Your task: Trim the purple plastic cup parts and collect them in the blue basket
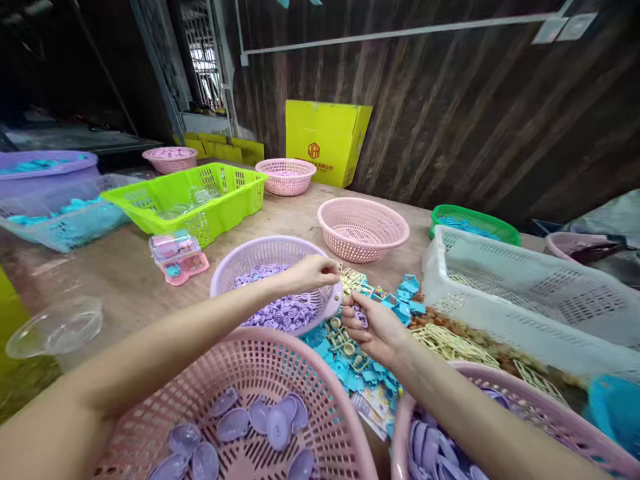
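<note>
Head view: near the frame's centre, our right hand curls around a small purple piece; our left hand, loosely curled, is over the lilac basket; we cannot tell whether it holds anything.

Wooden table beneath lilac basket, lime tray, blue pieces.

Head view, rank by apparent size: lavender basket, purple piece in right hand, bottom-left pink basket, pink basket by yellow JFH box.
1. Bottom-left pink basket
2. Lavender basket
3. Pink basket by yellow JFH box
4. Purple piece in right hand
Nearness enlarges the first; true basket order is unsure.
</note>
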Motion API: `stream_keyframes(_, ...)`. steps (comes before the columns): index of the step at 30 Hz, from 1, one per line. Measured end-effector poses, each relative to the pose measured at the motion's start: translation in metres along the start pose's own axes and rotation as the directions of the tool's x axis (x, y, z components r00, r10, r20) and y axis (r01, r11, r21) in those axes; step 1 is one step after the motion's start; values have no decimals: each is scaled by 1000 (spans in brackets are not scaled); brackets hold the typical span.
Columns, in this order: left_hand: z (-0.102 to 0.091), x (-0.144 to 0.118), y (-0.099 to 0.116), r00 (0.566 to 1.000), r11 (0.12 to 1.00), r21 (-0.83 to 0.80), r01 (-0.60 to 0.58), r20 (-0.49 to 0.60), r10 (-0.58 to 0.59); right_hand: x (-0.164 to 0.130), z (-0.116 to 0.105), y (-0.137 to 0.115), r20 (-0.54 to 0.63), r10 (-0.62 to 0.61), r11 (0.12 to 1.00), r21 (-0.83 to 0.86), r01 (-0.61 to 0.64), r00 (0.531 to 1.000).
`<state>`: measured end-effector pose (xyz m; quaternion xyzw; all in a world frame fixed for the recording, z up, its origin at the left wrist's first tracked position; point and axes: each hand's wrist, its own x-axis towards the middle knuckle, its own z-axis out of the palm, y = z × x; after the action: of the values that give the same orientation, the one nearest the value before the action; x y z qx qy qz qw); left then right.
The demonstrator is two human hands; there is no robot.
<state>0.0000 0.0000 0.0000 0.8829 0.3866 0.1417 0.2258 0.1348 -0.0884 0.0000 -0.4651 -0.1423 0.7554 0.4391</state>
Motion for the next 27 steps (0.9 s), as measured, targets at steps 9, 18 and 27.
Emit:
stream_keyframes(9,10,-40,-78,781,930,318,-183,622,-59,14,-9,17,-22,61,997,-42,-62,998)
stream_keyframes(18,-21,-39,-98,868,776,622,106,323,-377,18,-15,27,-52,79,995,-49,-82,996)
stream_keyframes(27,13,-40,-71,769,917,386,101,554,-318,19,-15,26,-67,75,995,-58,-79,995)
